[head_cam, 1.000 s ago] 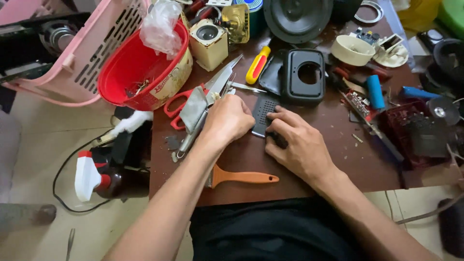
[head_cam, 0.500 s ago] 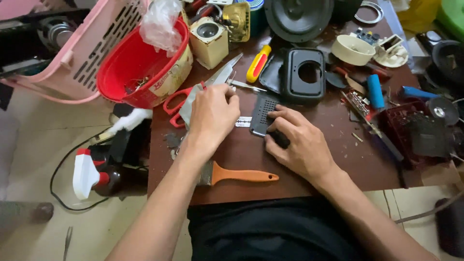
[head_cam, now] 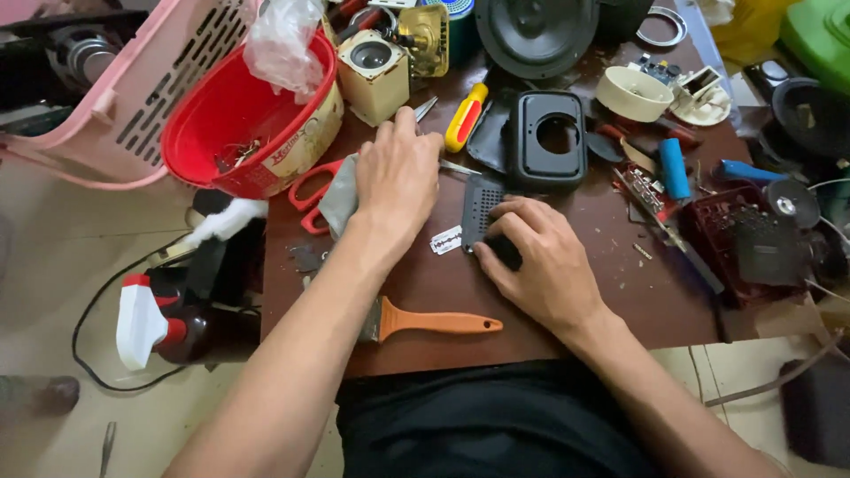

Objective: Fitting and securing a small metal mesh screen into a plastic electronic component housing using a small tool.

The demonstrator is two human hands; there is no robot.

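Since the earlier frame my left hand (head_cam: 400, 181) has moved up and away from the grille, and it now lies palm down over the grey cloth (head_cam: 339, 196) and the red-handled scissors (head_cam: 310, 190), fingers reaching toward the thin metal tool (head_cam: 460, 167) beside the yellow screwdriver (head_cam: 466, 116); whether those fingers have closed on anything I cannot tell, since the back of the hand hides them. My right hand (head_cam: 540, 261) presses down on the lower end of the dark perforated grille (head_cam: 482, 208), fingers curled over it and pinning it flat to the brown table (head_cam: 425, 283). A razor blade (head_cam: 445, 240) lies bare on the wood just left of the grille, apart from both hands. Nearer me sits the orange-handled brush (head_cam: 434, 323), and past the grille the black speaker housing (head_cam: 547, 142) with its round opening. I judge this to be a tool change partway through work on the grille: one hand steadies the part, the other fetches. The next move calls for a firm pinch on the slim tool without dragging the cloth, and care around that loose blade.
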